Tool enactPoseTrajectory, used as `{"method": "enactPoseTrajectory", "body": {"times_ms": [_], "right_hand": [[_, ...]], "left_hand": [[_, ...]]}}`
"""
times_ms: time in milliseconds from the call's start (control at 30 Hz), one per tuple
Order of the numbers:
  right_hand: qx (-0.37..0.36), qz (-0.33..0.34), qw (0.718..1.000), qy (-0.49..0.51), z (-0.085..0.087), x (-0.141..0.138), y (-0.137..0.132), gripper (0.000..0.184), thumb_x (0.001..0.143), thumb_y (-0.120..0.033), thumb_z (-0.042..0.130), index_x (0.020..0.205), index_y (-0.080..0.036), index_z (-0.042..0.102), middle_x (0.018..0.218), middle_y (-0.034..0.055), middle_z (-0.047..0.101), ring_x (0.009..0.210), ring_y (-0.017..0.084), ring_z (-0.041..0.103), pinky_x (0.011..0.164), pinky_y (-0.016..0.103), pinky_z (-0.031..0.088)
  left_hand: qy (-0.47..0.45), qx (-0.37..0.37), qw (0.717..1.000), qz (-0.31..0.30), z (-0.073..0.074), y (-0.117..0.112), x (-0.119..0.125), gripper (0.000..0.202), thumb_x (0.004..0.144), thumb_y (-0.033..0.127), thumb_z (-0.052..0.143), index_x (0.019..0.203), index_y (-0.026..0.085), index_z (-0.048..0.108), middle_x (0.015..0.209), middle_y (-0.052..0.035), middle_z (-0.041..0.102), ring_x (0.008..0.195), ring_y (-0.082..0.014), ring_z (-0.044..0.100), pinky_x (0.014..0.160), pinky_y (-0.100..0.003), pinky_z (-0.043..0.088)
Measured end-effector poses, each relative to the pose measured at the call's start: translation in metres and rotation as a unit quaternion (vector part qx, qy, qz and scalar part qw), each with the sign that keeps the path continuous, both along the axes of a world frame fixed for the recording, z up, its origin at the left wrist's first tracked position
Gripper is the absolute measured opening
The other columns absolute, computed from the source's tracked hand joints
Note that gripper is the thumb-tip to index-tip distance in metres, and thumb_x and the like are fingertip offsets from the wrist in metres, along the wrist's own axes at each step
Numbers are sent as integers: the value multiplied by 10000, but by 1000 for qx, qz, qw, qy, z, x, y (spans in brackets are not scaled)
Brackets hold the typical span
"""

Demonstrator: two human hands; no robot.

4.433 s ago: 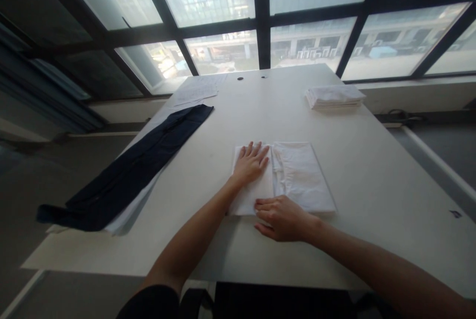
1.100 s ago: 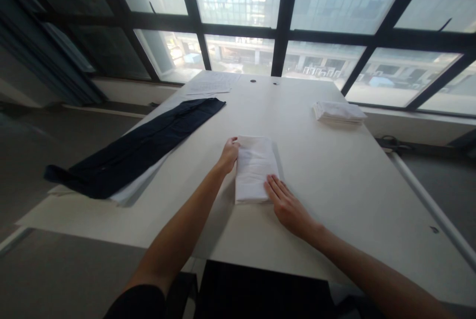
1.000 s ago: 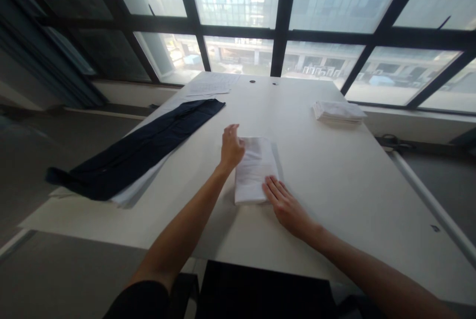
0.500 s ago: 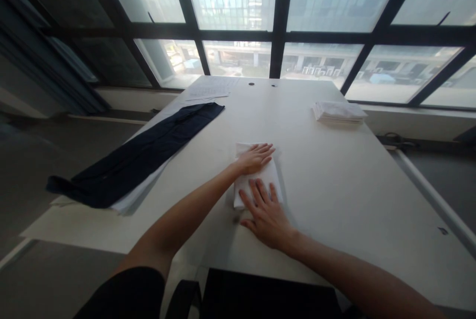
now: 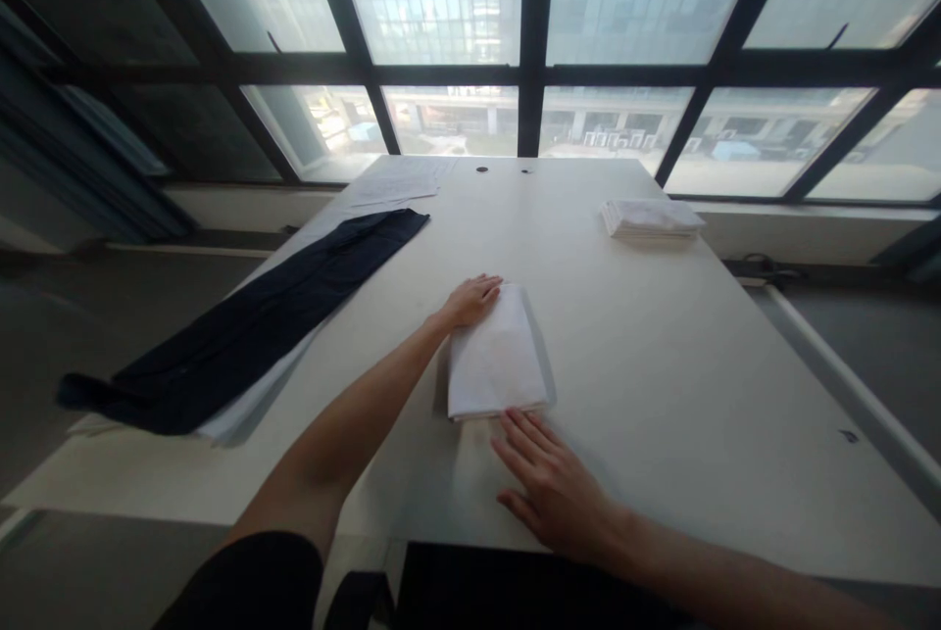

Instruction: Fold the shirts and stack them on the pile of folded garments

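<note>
- Cloth, white and folded (image 5: 496,356), lies flat near the middle of the pale surface (image 5: 662,365); its long axis runs from the person towards the windows, and the layered edge faces the person
- Left hand (image 5: 470,300) rests on the cloth's far left corner, grip open, fingers flat
- Right hand (image 5: 551,488) lies palm down on the surface, grip open, fingertips right at the cloth's near edge
- Dark garment (image 5: 242,326) stretches along the left side over white fabric
- Stack of white cloths (image 5: 648,217) sits far right
- Paper sheets (image 5: 397,184) lie far left, print too small to read
</note>
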State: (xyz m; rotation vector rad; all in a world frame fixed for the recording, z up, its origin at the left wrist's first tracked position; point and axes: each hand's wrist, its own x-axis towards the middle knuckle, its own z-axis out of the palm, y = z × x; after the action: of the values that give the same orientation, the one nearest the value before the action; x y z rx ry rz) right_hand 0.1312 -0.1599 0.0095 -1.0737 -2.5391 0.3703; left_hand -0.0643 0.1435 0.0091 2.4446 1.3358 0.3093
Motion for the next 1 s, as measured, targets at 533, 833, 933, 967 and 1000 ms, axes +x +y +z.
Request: {"method": "enactPoseTrajectory", "body": {"times_ms": [533, 833, 933, 967, 1000], "right_hand": [[28, -46, 998, 30, -1, 19, 11, 331, 1037, -318, 558, 1225, -113, 738, 1459, 162, 632, 1402, 305, 551, 1229, 502, 388], [42, -269, 960, 70, 25, -10, 88, 578, 1022, -196, 339, 1573, -47, 433, 1638, 174, 421, 1536, 267, 350, 1261, 457, 294], [7, -302, 953, 38, 14, -21, 113, 605, 1051, -266, 306, 1611, -41, 350, 1681, 168, 337, 1575, 267, 265, 1275, 467, 223], [-1, -308, 951, 26, 9, -19, 116, 621, 1066, -323, 306, 1618, -41, 333, 1683, 171, 329, 1579, 271, 253, 1278, 470, 204], [-6, -314, 949, 13, 4, -14, 117, 648, 1074, -385, 312, 1620, -36, 325, 1684, 181, 321, 1582, 279, 244, 1281, 473, 187]], "left_hand": [[96, 71, 978, 171, 10, -125, -14, 582, 1053, 419, 400, 1564, 145, 459, 1577, -229, 478, 1434, -381, 485, 1139, -572, 419], [66, 136, 986, -67, 17, -141, 48, 571, 1020, 259, 428, 1577, 135, 428, 1664, -139, 384, 1578, -281, 270, 1296, -521, 173], [71, 130, 985, -86, 0, -138, 57, 706, 969, 346, 555, 1616, 141, 360, 1684, -152, 338, 1589, -317, 226, 1297, -531, 156], [68, 136, 985, -82, -3, -138, 57, 706, 980, 351, 538, 1626, 144, 340, 1690, -147, 326, 1592, -312, 217, 1297, -527, 160], [65, 142, 985, -79, -6, -137, 55, 678, 1006, 343, 491, 1633, 147, 323, 1694, -138, 320, 1594, -298, 215, 1295, -517, 173]]}}
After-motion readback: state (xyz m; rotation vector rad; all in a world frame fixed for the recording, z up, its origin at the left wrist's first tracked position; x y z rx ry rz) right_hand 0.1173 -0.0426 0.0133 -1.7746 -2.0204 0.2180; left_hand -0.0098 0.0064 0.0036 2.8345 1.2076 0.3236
